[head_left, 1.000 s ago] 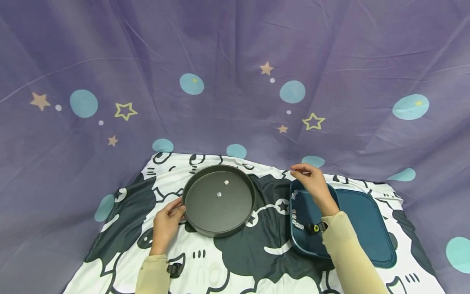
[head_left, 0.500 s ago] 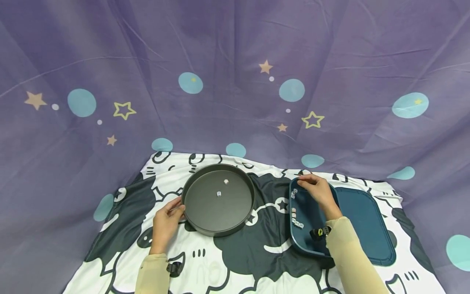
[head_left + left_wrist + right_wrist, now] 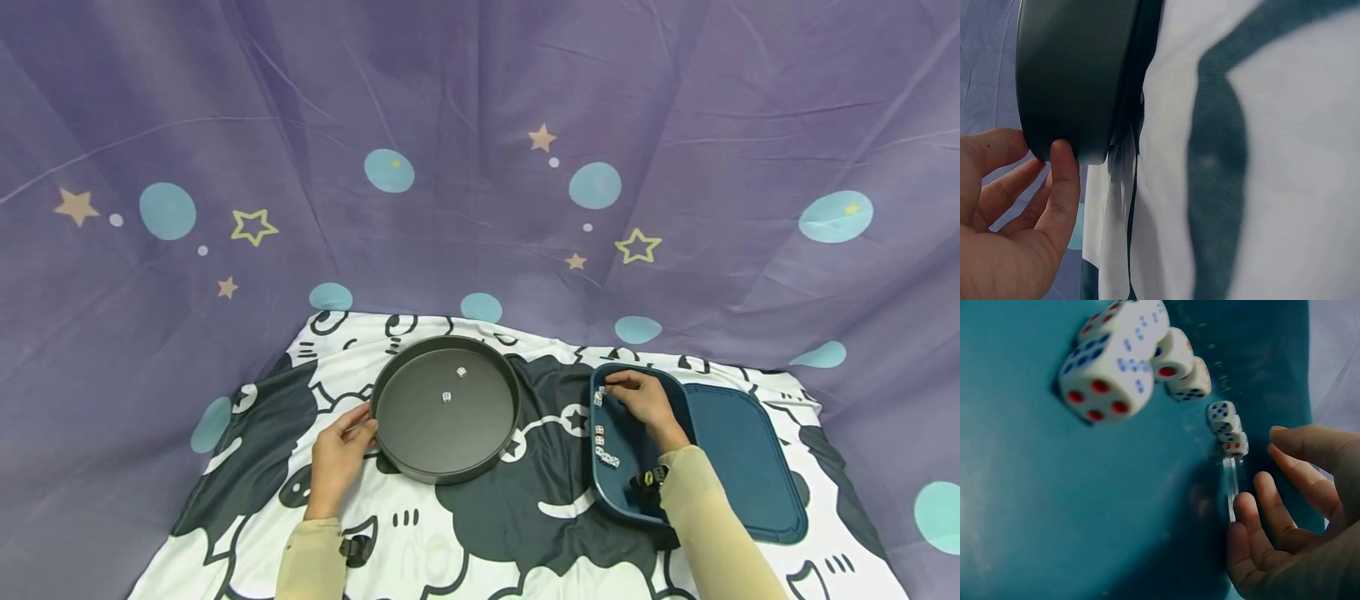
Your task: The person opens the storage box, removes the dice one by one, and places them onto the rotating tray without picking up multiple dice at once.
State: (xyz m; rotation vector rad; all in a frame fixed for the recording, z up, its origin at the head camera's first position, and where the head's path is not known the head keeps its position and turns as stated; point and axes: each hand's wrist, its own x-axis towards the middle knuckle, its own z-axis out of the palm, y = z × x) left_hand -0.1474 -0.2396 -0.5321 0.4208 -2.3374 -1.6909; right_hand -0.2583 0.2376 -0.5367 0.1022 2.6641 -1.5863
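A round dark pan (image 3: 431, 442) lies on the patterned cloth, with two white dice (image 3: 461, 372) inside. My left hand (image 3: 339, 462) pinches the pan's left side; in the left wrist view its thumb (image 3: 1063, 169) presses the outer wall while the other fingers reach the rim. On the right, a blue tray (image 3: 628, 429) holds several white dice (image 3: 606, 458) along its left wall. Inside its far end, my right hand (image 3: 645, 404) reaches down with fingertips close to a small row of dice (image 3: 1227, 428). In the right wrist view its thumb and fingers are apart, holding nothing.
A flat blue lid-like panel (image 3: 757, 467) lies right of the tray, partly behind the right forearm. Black-and-white cloth (image 3: 525, 500) covers the surface between pan and tray. A purple curtain (image 3: 480, 233) hangs behind.
My right hand has lowered from above the tray's far edge into the tray, near the far dice. The left hand and the pan have stayed in place.
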